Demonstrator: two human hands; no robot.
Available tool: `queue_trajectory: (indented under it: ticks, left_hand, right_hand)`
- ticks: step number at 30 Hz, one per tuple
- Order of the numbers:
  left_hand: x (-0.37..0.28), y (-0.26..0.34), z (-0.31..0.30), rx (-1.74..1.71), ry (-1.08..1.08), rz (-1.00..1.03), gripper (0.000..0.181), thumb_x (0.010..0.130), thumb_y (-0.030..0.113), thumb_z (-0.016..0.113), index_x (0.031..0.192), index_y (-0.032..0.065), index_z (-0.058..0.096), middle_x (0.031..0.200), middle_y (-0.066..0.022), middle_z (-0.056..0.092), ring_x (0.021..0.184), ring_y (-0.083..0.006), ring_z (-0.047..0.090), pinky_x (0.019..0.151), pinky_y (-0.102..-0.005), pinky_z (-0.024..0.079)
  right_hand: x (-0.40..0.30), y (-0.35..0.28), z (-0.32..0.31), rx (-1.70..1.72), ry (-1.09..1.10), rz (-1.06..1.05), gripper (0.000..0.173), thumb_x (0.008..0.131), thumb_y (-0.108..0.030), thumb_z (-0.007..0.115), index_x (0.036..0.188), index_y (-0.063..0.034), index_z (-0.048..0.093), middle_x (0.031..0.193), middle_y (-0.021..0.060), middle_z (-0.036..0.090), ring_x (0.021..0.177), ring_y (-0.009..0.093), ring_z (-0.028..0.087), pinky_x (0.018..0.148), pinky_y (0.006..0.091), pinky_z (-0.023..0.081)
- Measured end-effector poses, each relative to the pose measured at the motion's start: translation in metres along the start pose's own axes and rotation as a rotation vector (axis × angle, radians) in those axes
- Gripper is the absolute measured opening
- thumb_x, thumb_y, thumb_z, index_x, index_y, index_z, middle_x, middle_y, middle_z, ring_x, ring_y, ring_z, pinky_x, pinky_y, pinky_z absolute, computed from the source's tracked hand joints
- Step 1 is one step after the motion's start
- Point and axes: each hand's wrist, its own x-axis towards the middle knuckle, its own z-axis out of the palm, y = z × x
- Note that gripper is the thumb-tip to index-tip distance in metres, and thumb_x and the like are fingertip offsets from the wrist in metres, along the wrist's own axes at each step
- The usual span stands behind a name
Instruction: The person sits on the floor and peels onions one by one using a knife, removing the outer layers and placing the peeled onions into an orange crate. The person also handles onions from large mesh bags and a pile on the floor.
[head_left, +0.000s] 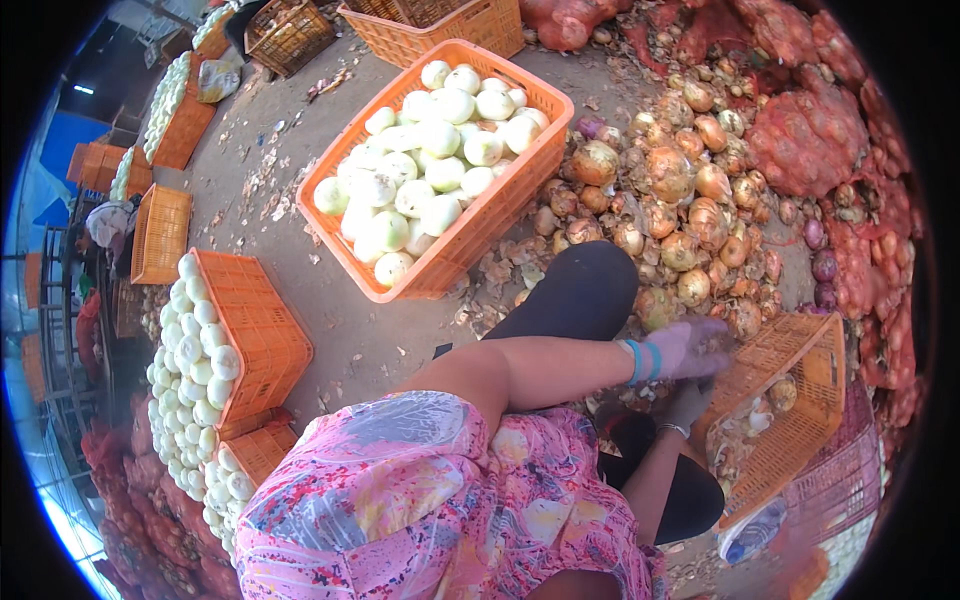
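My left hand, in a pale glove with a blue band at the wrist, is blurred at the edge of the heap of unpeeled onions. Brownish matter shows at its fingers, too smeared to name. Just below it is my right hand, also gloved and partly hidden by the left; what it holds cannot be made out. Both hands are beside a tilted orange plastic crate, which has an onion and loose skins inside. My bent knee lies between the heap and my body.
A large orange crate full of peeled onions stands left of the heap. More filled crates stand behind. Red mesh sacks of onions line the far side. Onion skins litter the floor. Another person is at the far edge.
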Motion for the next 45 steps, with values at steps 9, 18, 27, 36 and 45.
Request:
queue_trajectory:
  ticks: [9, 18, 27, 36, 45]
  left_hand:
    - [0.005, 0.0, 0.043, -0.481, -0.323, -0.115, 0.058, 0.087, 0.033, 0.068, 0.131, 0.001, 0.049, 0.117, -0.015, 0.063, 0.107, -0.0226, 0.061, 0.092, -0.0331, 0.047]
    - [-0.028, -0.016, -0.157, -0.221, 0.201, 0.255, 0.031, 0.088, 0.011, 0.067, 0.118, 0.0026, 0.062, 0.104, -0.005, 0.067, 0.089, -0.0079, 0.062, 0.078, -0.0248, 0.052]
    - [-0.115, -0.262, -0.181, 0.656, -0.015, -0.639, 0.064, 0.077, 0.033, 0.067, 0.136, 0.0177, 0.046, 0.133, -0.0244, 0.047, 0.121, -0.043, 0.048, 0.1, -0.0449, 0.042]
    - [-0.084, -0.279, -0.185, 0.508, 0.154, -0.897, 0.071, 0.069, 0.028, 0.078, 0.133, 0.0149, 0.049, 0.12, -0.0178, 0.06, 0.103, -0.0324, 0.062, 0.083, -0.0414, 0.053]
    - [-0.011, -0.014, -0.223, -0.538, 0.419, -0.234, 0.059, 0.076, 0.0, 0.069, 0.131, 0.0059, 0.049, 0.111, -0.0111, 0.06, 0.093, -0.022, 0.064, 0.075, -0.035, 0.058]
  right_hand:
    - [-0.037, 0.015, -0.035, -0.79, -0.157, -0.037, 0.039, 0.084, -0.026, 0.065, 0.117, -0.0058, 0.059, 0.104, 0.0107, 0.066, 0.09, 0.025, 0.063, 0.075, 0.0359, 0.05]
    - [-0.103, -0.012, -0.02, -0.657, -0.145, 0.087, 0.041, 0.075, -0.003, 0.066, 0.115, -0.0049, 0.057, 0.103, 0.0103, 0.063, 0.087, 0.024, 0.062, 0.075, 0.0333, 0.051]
    - [-0.096, 0.008, -0.006, -0.661, -0.124, 0.453, 0.049, 0.084, -0.012, 0.055, 0.132, -0.0022, 0.047, 0.099, 0.0095, 0.064, 0.077, 0.015, 0.064, 0.06, 0.025, 0.053]
    - [-0.129, 0.007, -0.038, -0.66, -0.017, 0.364, 0.044, 0.07, -0.007, 0.071, 0.113, -0.0049, 0.061, 0.092, 0.0031, 0.064, 0.078, 0.012, 0.06, 0.068, 0.0284, 0.049]
    - [-0.094, -0.071, 0.021, -0.029, -0.028, 0.204, 0.034, 0.076, 0.008, 0.062, 0.107, -0.0032, 0.057, 0.092, 0.0052, 0.063, 0.074, 0.012, 0.059, 0.062, 0.025, 0.048]
